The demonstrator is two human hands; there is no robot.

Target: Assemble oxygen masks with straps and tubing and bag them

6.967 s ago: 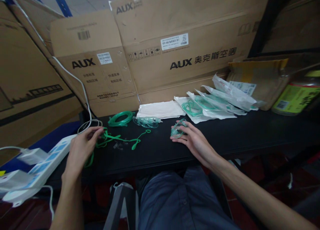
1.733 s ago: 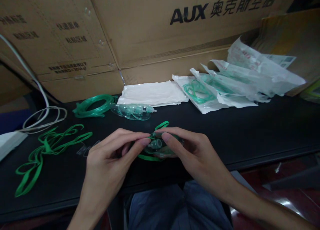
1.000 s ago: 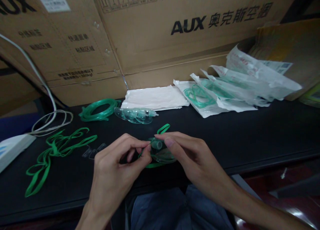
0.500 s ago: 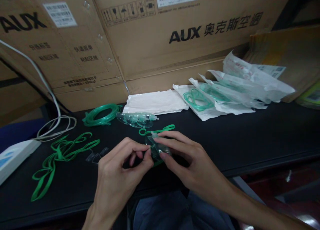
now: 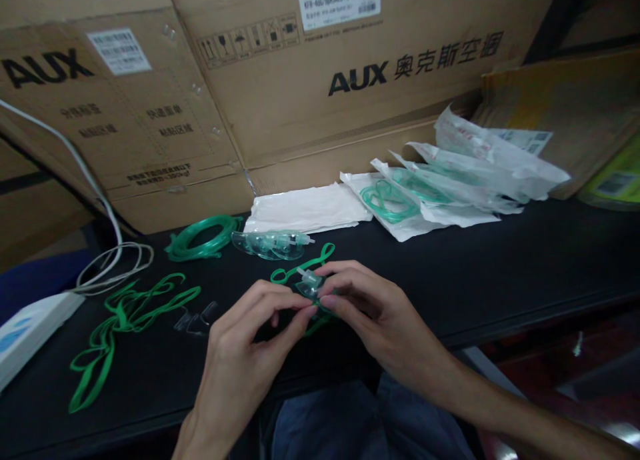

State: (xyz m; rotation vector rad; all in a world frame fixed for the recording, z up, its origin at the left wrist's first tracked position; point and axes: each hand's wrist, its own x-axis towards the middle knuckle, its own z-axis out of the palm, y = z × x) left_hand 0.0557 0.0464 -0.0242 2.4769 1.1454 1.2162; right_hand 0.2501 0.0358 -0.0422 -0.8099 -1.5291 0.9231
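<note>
Over the table's front part, a small clear green-tinted oxygen mask [image 5: 309, 284] is between my two hands, its pale connector pointing up and away. My right hand [image 5: 383, 313] grips the mask by its right side with thumb and fingers. With thumb and forefinger pinched at the mask's near edge, my left hand [image 5: 257, 337] nearly touches the right fingertips. A green elastic strap [image 5: 300, 265] runs behind the mask, and more green shows below the fingers. Whether the left fingertips grip the strap or the mask's rim is hidden. Left of my left hand lie small clear plastic pieces [image 5: 196, 320].
A tangle of green straps [image 5: 120, 313] lies at left beside a white power strip [image 5: 37, 327]. Farther back are coiled green tubing [image 5: 205, 237], stacked masks [image 5: 273, 245], white pouches [image 5: 307, 208] and filled packets [image 5: 390, 203]. Large cardboard boxes [image 5: 280, 107] stand behind.
My fingertips have come closer together at the mask's near edge. The mask has turned so that its connector shows more plainly. The view has shifted slightly.
</note>
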